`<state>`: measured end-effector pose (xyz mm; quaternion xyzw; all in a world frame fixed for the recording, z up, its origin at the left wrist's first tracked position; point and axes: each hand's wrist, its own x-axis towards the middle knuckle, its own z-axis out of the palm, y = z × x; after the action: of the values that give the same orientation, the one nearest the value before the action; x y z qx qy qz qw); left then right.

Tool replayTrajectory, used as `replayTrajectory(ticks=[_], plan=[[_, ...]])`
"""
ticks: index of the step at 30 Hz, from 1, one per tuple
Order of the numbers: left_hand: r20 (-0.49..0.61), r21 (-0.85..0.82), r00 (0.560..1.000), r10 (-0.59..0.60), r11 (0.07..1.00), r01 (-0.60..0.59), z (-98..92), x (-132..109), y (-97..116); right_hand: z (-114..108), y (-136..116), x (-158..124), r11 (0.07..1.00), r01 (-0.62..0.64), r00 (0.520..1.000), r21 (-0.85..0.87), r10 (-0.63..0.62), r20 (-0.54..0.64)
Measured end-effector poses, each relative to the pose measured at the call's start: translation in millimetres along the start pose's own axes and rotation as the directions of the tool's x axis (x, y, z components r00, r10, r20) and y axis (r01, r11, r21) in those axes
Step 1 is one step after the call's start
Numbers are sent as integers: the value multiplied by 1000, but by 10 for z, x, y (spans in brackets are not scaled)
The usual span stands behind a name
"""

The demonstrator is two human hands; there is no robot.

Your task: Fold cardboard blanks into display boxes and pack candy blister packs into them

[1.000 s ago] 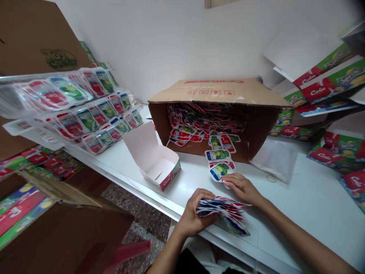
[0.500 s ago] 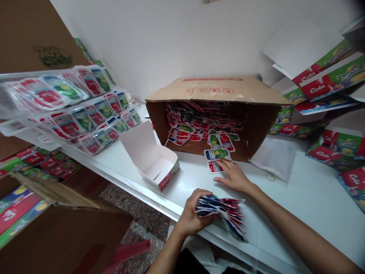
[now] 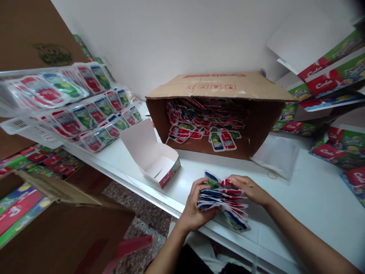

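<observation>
Both hands gripped the fanned stack of red, blue and green flat packets (image 3: 225, 201) above the near edge of the white table (image 3: 308, 198), left hand (image 3: 194, 208) clenched underneath, right hand (image 3: 247, 188) pinching on top; squaring loose edges seemed advisable.

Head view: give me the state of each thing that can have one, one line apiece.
stack of packets, fanned out, gripped in the left hand
right hand, fingers laid on top of the stack
cardboard box, on its side, open toward the person, packets inside
small carton, open, lid up, empty
rubber band, lying loose on the table
</observation>
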<state>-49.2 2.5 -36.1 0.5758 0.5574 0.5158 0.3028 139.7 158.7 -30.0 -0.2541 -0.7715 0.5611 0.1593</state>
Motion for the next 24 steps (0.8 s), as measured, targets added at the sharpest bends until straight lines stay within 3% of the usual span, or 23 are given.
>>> replayTrajectory(ticks=[5,9,11,13,15,16,18,21,24], plan=[[27,-50,996,-88,995,89,-5,34,-28,164,-42,-147,961,-39,999,275,33,26],[44,55,999,6,998,-9,-99,70,-13,214,-9,-161,964,-30,996,265,6,93],[102,-14,995,6,1000,-5,-128,68,-14,146,7,-95,977,-22,983,213,-17,180],[183,-110,982,-50,991,71,-122,53,-21,8,47,83,996,8,986,85,-21,163],[214,-142,970,-112,979,145,-91,39,-24,-174,120,371,982,17,1000,-188,-19,-10],[206,-129,970,-132,979,160,-74,36,-20,-268,166,535,932,-17,993,-362,-26,-114],[182,-71,974,-136,986,150,-55,41,3,-425,265,834,756,-124,981,-643,-5,-195],[162,13,981,-102,995,101,-80,66,62,-494,387,1042,545,-169,985,-821,54,-166],[148,42,986,-77,997,72,-136,89,100,-358,435,934,460,-60,991,-886,-80,-109]])
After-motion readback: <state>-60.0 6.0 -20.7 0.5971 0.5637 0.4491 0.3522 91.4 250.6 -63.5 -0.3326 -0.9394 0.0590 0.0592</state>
